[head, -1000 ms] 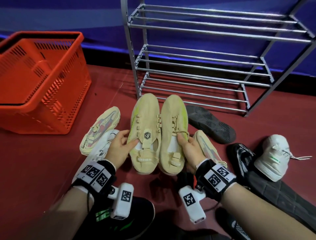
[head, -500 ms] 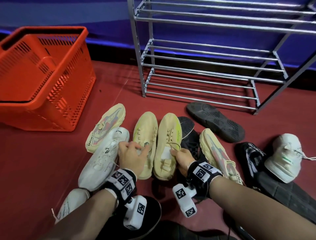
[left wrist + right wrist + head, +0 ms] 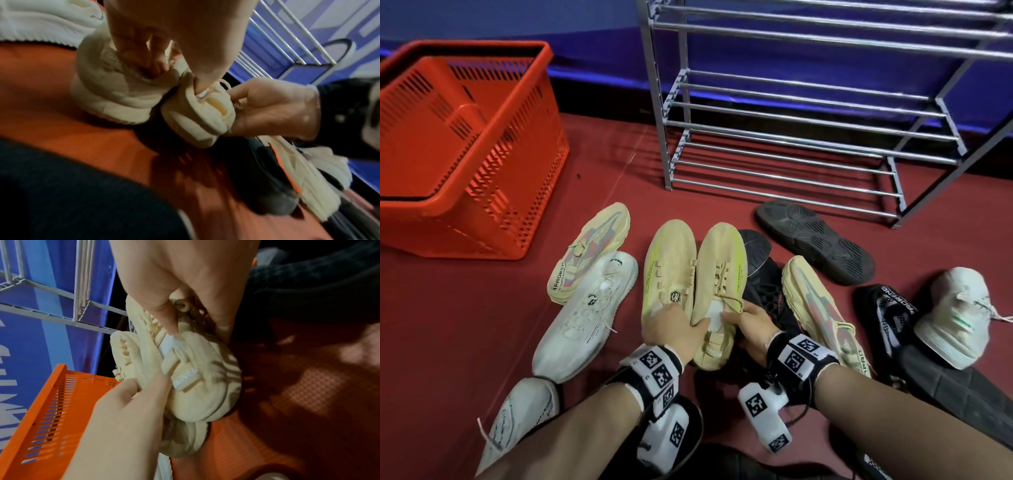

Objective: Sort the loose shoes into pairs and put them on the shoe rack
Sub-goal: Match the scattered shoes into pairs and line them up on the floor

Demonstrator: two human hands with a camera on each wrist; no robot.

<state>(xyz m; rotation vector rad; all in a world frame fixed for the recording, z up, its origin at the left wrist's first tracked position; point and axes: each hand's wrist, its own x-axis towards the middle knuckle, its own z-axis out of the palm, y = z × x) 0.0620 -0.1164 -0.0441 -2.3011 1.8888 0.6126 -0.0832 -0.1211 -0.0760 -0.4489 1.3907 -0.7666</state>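
Note:
Two matching cream-yellow sneakers lie side by side, toes toward the rack: the left shoe [image 3: 667, 270] and the right shoe [image 3: 722, 267]. My left hand [image 3: 671, 330] grips the left shoe's collar; in the left wrist view its fingers [image 3: 144, 65] are tucked into the left shoe [image 3: 107, 91] and its thumb hooks the right shoe [image 3: 197, 116]. My right hand [image 3: 748, 323] holds the right shoe, thumb on the tongue and fingers down the outer side, as the right wrist view shows [image 3: 201, 378]. The metal shoe rack [image 3: 659, 113] stands bare behind them.
An orange basket [image 3: 465, 147] stands at the far left. Around the pair lie a white sneaker [image 3: 585, 315], two cream patterned sneakers [image 3: 589, 250] [image 3: 822, 308], a black shoe sole-up [image 3: 815, 240], a black-and-white shoe [image 3: 887, 315] and a white-green sneaker [image 3: 955, 315].
The cream pair came down from in front of the rack to the floor. My left hand shifted from the left shoe's outer side to the collars between the two shoes.

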